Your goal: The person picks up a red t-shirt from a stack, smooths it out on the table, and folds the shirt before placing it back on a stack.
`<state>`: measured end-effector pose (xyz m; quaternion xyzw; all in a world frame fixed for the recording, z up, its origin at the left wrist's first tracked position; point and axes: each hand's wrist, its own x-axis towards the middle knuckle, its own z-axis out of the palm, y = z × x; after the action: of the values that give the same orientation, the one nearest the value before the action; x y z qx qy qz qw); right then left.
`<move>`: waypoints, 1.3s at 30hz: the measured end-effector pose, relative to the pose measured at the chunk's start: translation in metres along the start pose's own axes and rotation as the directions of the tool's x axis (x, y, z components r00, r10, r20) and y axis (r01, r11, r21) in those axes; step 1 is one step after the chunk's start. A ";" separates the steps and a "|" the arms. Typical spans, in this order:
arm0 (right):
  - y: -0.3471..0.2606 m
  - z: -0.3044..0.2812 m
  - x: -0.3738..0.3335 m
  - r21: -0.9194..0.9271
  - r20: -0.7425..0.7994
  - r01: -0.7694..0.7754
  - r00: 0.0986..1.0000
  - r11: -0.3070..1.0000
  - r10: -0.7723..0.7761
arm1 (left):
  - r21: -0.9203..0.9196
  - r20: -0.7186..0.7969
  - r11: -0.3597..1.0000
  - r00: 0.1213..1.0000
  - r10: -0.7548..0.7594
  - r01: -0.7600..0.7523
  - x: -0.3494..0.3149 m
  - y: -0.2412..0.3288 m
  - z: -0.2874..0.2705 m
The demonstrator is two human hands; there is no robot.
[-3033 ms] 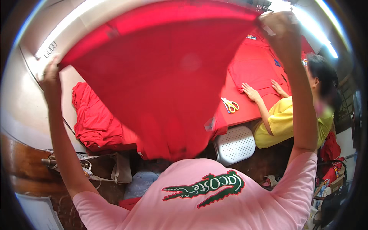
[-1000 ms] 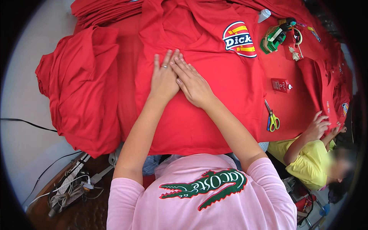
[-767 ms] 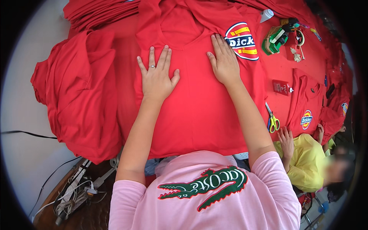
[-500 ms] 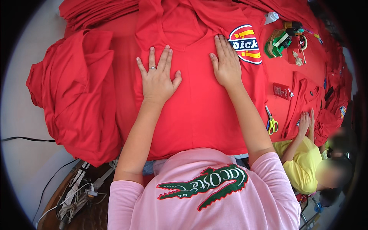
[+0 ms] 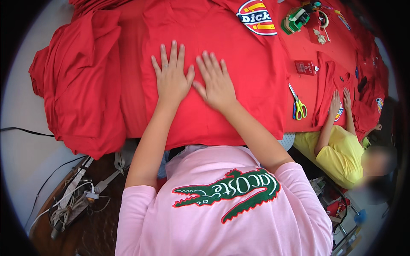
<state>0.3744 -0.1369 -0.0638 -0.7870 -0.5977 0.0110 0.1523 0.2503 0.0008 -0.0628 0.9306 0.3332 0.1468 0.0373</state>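
Note:
A red shirt (image 5: 252, 94) lies spread out in front of me, a coloured patch (image 5: 257, 17) on its upper right part. My left hand (image 5: 173, 79) rests flat on the cloth, fingers apart, with a ring on one finger. Close beside it, my right hand (image 5: 217, 83) lies open on the same shirt, palm down and slightly blurred. Neither hand grips anything. The shirt's lower edge reaches my pink top at the table's front.
A heap of red garments (image 5: 81, 85) is at the left. To the right lie yellow-handled scissors (image 5: 300, 109), a red packet (image 5: 304, 67) and a green tape dispenser (image 5: 297, 19). Beyond, a person in yellow (image 5: 337, 153) has hands on another red shirt (image 5: 326, 81). Cables (image 5: 70, 205) hang lower left.
My right hand has moved left and down from beside the patch to near my left hand. The view has shifted, and the patch and table things now appear higher.

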 end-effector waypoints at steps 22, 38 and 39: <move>-0.074 -0.102 -0.037 0.746 0.452 -0.521 0.854 0.415 0.259 | -0.772 0.093 0.590 0.960 -0.264 0.237 -0.213 0.092 -0.170; -0.060 -0.291 -0.099 0.924 0.278 -0.381 0.731 -0.035 -0.623 | -0.634 -0.512 0.767 0.687 -0.516 0.103 0.007 -0.088 -0.196; -0.035 -0.297 -0.112 0.888 0.378 -0.457 0.798 -0.061 -0.469 | -0.466 -0.644 0.884 0.691 -0.329 -0.014 0.036 -0.074 -0.198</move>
<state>0.3686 -0.3018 0.2095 -0.3602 -0.4072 0.6913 0.4760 0.1733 0.0752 0.1224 0.7361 0.3608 0.5585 0.1267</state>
